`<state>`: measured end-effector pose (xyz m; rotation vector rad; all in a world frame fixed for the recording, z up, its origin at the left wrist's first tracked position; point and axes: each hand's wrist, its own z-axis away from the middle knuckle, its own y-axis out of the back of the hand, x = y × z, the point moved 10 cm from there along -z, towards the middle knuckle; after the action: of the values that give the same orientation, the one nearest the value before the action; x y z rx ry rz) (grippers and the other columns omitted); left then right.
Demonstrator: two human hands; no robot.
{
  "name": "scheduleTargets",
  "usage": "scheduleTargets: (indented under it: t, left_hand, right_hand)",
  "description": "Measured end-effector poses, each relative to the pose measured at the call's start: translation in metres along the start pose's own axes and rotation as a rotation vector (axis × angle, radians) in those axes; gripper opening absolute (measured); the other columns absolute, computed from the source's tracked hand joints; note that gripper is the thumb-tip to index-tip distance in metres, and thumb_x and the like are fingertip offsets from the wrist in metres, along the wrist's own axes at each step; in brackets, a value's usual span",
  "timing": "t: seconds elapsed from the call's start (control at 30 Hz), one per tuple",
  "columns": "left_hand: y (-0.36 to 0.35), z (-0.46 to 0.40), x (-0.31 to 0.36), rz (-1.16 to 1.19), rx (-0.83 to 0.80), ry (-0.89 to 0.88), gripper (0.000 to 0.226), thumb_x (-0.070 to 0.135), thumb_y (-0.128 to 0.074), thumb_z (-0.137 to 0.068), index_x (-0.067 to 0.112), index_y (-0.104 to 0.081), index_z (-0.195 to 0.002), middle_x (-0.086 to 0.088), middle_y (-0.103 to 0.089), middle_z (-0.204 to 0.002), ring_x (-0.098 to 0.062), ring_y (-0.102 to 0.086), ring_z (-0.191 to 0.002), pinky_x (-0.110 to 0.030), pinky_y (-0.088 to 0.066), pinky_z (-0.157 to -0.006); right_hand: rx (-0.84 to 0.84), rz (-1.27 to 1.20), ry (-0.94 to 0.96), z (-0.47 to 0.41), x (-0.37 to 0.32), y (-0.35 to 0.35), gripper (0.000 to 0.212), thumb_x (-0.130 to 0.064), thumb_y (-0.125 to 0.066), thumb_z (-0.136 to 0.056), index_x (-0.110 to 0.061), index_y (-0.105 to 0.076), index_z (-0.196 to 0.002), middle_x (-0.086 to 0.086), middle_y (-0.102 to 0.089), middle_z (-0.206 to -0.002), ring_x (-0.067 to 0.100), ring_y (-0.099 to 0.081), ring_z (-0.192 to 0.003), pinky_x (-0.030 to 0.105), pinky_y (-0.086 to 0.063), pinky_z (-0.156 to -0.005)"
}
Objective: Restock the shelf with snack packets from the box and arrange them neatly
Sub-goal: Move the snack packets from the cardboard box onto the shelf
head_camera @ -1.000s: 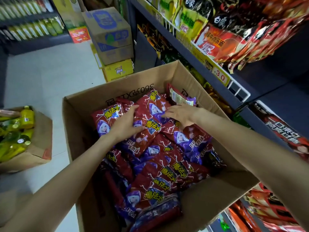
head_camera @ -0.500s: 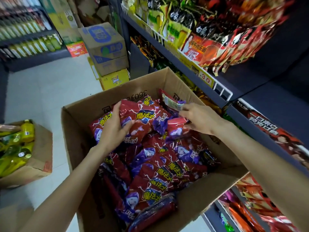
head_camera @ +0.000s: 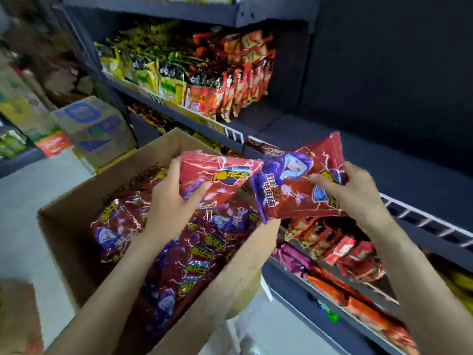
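Note:
An open cardboard box [head_camera: 64, 226] sits on the floor, filled with several red and purple snack packets [head_camera: 199, 254]. My left hand [head_camera: 171, 201] grips one red packet [head_camera: 217, 172] lifted above the box. My right hand [head_camera: 350, 190] holds another red and purple packet [head_camera: 289, 190] raised beside it, over the box's right edge. The dark shelf [head_camera: 422, 180] to the right has a bare stretch behind a white wire rail [head_camera: 419, 216].
The shelf above holds yellow, green and red noodle packets [head_camera: 204, 73]. Lower shelves at the right carry red and orange packets [head_camera: 340, 247]. Stacked blue-printed cartons [head_camera: 94, 129] stand behind the box. A second cardboard box corner [head_camera: 18, 316] is at the bottom left.
Both hands have come up out of the box, each with a packet. The view has tilted up and right toward the shelves.

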<state>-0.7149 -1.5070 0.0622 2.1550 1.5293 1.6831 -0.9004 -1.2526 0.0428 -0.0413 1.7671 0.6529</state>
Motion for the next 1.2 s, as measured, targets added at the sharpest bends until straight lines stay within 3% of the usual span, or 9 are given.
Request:
scheduleTargets:
  t: [0.07, 0.17, 0.3, 0.5, 0.6, 0.7, 0.83, 1.03, 1.2]
  left_hand:
    - [-0.015, 0.000, 0.023, 0.133, 0.018, -0.004, 0.069, 0.044, -0.070, -0.080, 0.014, -0.039, -0.133, 0.000, -0.064, -0.110, -0.015, -0.063, -0.101, -0.038, -0.050, -0.092]
    - [-0.048, 0.002, 0.077, 0.250, -0.024, -0.060, 0.057, 0.050, -0.067, -0.075, 0.037, -0.039, -0.123, 0.010, -0.061, -0.113, -0.005, -0.060, -0.104, -0.032, -0.048, -0.092]
    - [-0.113, 0.016, 0.138, 0.313, -0.177, -0.094, 0.046, 0.039, -0.069, -0.079, 0.042, -0.039, -0.113, 0.023, -0.061, -0.100, 0.004, -0.061, -0.094, -0.032, -0.050, -0.088]
    - [-0.205, 0.033, 0.208, 0.354, -0.302, -0.121, 0.052, 0.032, -0.066, -0.086, 0.034, -0.031, -0.124, 0.023, -0.055, -0.098, 0.003, -0.059, -0.094, -0.031, -0.052, -0.086]
    - [-0.234, 0.034, 0.241, 0.291, -0.295, -0.233, 0.040, 0.033, -0.065, -0.087, 0.029, -0.038, -0.116, 0.024, -0.058, -0.092, 0.008, -0.060, -0.084, -0.023, -0.050, -0.077]
    - [-0.261, 0.031, 0.277, 0.175, -0.315, -0.391, 0.044, 0.036, -0.063, -0.088, 0.012, -0.046, -0.120, 0.015, -0.059, -0.096, -0.009, -0.061, -0.088, -0.027, -0.049, -0.078]
    - [-0.293, 0.018, 0.314, 0.122, -0.278, -0.519, 0.055, 0.044, -0.065, -0.084, 0.006, -0.049, -0.120, -0.007, -0.058, -0.108, -0.018, -0.059, -0.096, -0.033, -0.050, -0.080]
    - [-0.351, 0.000, 0.361, 0.210, -0.325, -0.600, 0.049, 0.027, -0.069, -0.084, 0.028, -0.043, -0.126, 0.000, -0.059, -0.116, -0.015, -0.058, -0.101, -0.041, -0.052, -0.084]
    - [-0.409, 0.000, 0.386, 0.197, -0.319, -0.592, 0.048, 0.024, -0.071, -0.082, 0.035, -0.042, -0.119, 0.004, -0.064, -0.109, -0.015, -0.062, -0.098, -0.039, -0.054, -0.080]
  right_hand:
    - [0.102, -0.017, 0.006, 0.022, 0.001, 0.045, 0.012, -0.032, -0.075, -0.077, -0.027, -0.064, -0.080, -0.017, -0.069, -0.067, -0.002, -0.066, -0.064, 0.018, -0.049, -0.062]
    - [0.264, -0.037, 0.055, 0.061, -0.007, 0.115, 0.011, -0.029, -0.073, -0.080, -0.025, -0.064, -0.086, -0.017, -0.068, -0.071, -0.007, -0.065, -0.066, 0.006, -0.045, -0.056]
    - [0.464, -0.024, 0.080, 0.110, -0.006, 0.205, 0.011, -0.029, -0.070, -0.083, -0.027, -0.063, -0.092, -0.015, -0.069, -0.083, -0.002, -0.067, -0.075, 0.014, -0.052, -0.064]
    - [0.697, 0.282, 0.212, 0.162, -0.008, 0.311, 0.014, -0.029, -0.069, -0.086, -0.023, -0.061, -0.097, -0.017, -0.062, -0.078, -0.004, -0.060, -0.068, 0.009, -0.045, -0.064]
    - [0.745, 0.603, 0.323, 0.171, -0.010, 0.339, 0.017, -0.023, -0.069, -0.085, -0.013, -0.065, -0.099, -0.005, -0.064, -0.080, 0.009, -0.055, -0.067, 0.020, -0.040, -0.060]
    - [0.699, 0.939, 0.475, 0.170, -0.009, 0.346, 0.028, -0.012, -0.067, -0.083, -0.014, -0.067, -0.111, 0.003, -0.070, -0.095, 0.023, -0.064, -0.083, 0.033, -0.051, -0.062]
    - [0.574, 1.220, 0.479, 0.158, 0.016, 0.361, 0.039, -0.001, -0.077, -0.071, -0.014, -0.070, -0.107, 0.002, -0.072, -0.097, 0.025, -0.068, -0.084, 0.028, -0.051, -0.055]
    - [0.362, 1.240, 0.219, 0.141, 0.069, 0.395, 0.044, 0.000, -0.080, -0.063, -0.017, -0.072, -0.103, 0.003, -0.073, -0.092, 0.027, -0.068, -0.082, 0.033, -0.054, -0.057]
    - [0.184, 1.145, 0.004, 0.139, 0.107, 0.408, 0.035, -0.031, -0.065, -0.085, -0.032, -0.063, -0.120, -0.011, -0.063, -0.121, 0.016, -0.061, -0.109, 0.033, -0.053, -0.079]
